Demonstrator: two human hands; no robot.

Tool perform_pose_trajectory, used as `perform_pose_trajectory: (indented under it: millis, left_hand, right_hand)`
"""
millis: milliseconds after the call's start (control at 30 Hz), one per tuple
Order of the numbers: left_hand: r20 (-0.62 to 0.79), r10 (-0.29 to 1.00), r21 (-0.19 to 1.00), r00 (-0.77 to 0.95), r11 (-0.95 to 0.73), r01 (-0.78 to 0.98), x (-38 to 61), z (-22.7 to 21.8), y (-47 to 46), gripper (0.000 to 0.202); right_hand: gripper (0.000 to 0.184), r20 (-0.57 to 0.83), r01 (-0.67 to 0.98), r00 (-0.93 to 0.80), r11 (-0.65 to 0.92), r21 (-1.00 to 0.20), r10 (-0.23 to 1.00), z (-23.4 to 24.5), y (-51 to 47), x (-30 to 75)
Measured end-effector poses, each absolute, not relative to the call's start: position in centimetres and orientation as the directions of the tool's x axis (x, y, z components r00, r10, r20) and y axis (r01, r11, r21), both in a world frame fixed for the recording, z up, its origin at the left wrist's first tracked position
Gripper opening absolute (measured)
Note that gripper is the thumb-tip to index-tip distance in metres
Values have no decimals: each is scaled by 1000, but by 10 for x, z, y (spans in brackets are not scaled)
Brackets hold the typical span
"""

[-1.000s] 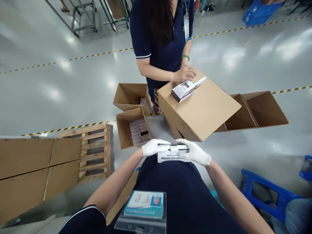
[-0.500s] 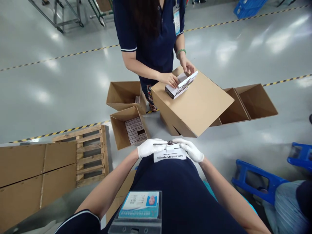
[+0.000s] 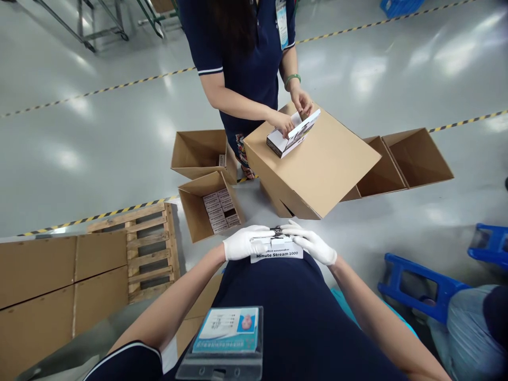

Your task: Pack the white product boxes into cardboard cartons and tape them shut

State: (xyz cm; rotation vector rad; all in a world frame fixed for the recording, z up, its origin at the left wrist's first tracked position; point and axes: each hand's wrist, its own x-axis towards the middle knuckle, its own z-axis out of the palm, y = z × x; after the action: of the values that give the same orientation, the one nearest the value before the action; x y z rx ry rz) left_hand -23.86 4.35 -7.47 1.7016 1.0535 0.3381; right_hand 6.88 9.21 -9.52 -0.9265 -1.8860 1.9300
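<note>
The white-gloved left hand held a white ORCA wavemaker Minute Stream 1000 box, the right hand touching its other end. Opposite, a bare-handed co-worker reached into an open printed box on a large brown carton.

A wooden pallet lies on a glossy grey floor. Yellow-and-black tape runs just past the pallet's far edge, and a second strip crosses well beyond the pallet. Farther beyond the pallet stand a grey frame and a green frame, both on castors; a blue crate sits beyond it, far to the right. Two blue stools stand well right of the pallet. White light glares in soft patches beyond it.
</note>
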Motion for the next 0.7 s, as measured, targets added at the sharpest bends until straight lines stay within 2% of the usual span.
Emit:
perform_pose_trajectory:
  millis: [100, 200, 300, 400, 533, 700]
  left_hand:
    - [-243, 761, 848, 601, -135, 513, -239, -78, 41, 69]
    - [-224, 761, 843, 609, -162, 513, -240, -81, 41, 64]
    - [-204, 762, 848, 614, -176, 500, -241, -83, 41, 59]
    - [-214, 772, 851, 599, -153, 502, -242, -85, 40, 58]
    - [-244, 773, 861, 586, -104, 497, -242, -84, 39, 59]
    - [-241, 763, 867, 600, -108, 486, -237, -76, 41, 54]
  right_hand:
    - [49, -204, 259, -741, -8, -966, 640, -102, 86, 73]
    - [52, -198, 312, -721, 57, -948, 664, -106, 82, 79]
    - [47, -154, 360, -732, 186, -914, 664, -101, 79, 81]
    - [41, -31, 389, -712, 357, -849, 701, -88, 75, 74]
    - [42, 159, 402, -650, 513, -759, 743, -71, 68, 51]
    - [22, 205, 388, -662, 564, -729, 721, -63, 67, 29]
